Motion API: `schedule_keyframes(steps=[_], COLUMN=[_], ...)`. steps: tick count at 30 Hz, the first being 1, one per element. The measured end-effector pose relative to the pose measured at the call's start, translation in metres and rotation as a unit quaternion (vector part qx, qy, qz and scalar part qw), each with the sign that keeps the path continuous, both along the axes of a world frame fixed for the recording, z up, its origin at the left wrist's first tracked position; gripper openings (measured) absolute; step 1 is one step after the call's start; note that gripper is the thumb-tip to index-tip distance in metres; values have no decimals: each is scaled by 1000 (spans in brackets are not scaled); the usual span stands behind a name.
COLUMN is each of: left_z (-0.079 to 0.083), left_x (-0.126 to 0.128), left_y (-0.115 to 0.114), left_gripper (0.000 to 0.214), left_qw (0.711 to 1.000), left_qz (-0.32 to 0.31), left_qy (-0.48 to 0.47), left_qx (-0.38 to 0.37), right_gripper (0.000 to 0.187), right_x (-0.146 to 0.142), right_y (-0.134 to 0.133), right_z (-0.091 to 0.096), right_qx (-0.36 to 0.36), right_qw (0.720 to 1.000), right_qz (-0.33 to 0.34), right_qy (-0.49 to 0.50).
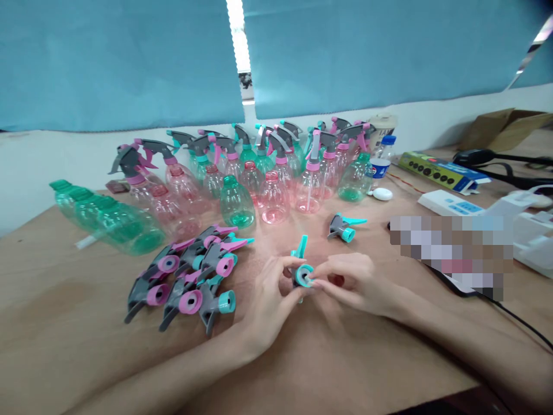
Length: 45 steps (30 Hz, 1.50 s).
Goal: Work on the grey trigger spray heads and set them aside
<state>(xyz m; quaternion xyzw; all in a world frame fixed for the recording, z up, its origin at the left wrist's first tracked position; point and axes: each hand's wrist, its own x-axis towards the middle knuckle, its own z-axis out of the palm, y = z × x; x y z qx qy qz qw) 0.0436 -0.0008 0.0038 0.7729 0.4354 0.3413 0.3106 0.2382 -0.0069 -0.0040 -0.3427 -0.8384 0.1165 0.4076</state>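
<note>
Between the thumb and index finger of my left hand [274,288] is a grey spray trigger head [301,276] with a teal trigger and collar, its collar mouth facing me. My right hand [352,283] pinches at the right side of that mouth; whatever small thing its fingertips may hold is hidden. Several loose trigger heads [190,301], grey with pink or teal parts, lie left of my hands. Another teal and grey trigger head [345,227] lies beyond my right hand. Clear pink bottles [275,199] and green bottles [237,203] without heads stand farther back.
Behind stand several bottles fitted with trigger heads [313,155]. Green bottles [121,225] lie on their sides at left. A blue-capped drink bottle [382,158], a yellow-green box [440,172], white power strips [451,206], a blurred-out phone-like device [458,253] and its cable occupy the right.
</note>
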Motion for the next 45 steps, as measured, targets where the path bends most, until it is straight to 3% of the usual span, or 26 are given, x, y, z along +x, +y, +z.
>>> schedule_keyframes(steps=[3,8,17,21,24,29,34,39,45], left_z=[0,-1,-3,0,2,0,0,4,7], left_x=[-1,-3,-2,-3,-4,-4,-4,-4,-5], left_y=[-1,-2,-3,-3,-4,-3,-1,-5,-13], left_gripper=[30,36,31,33,30,26,20,11,9], left_qw=[1000,999,994,993,992,991,990,988,985], left_qz=[-6,-20,-64,-59,-52,-42,-43,-53,-76], left_qy=[-9,-24,-19,-8,4,19,18,33,61], left_qx=[3,32,83,99,112,124,134,143,145], right_gripper=[17,54,40,40,38,28,28,30,29], right_x=[-1,-4,-11,-1,17,56,77,72,54], right_y=[-2,-4,-8,-2,-6,-26,-34,-29,-15], right_z=[1,-6,-6,0,8,16,1,-13,-2], right_qx=[-19,-123,-148,-104,-97,-127,-102,-24,-9], right_qw=[999,992,988,994,990,957,917,875,828], right_qz=[-20,-11,8,-29,-98,-243,-316,-366,-423], right_qy=[34,24,42,10,-24,-90,-222,-316,-367])
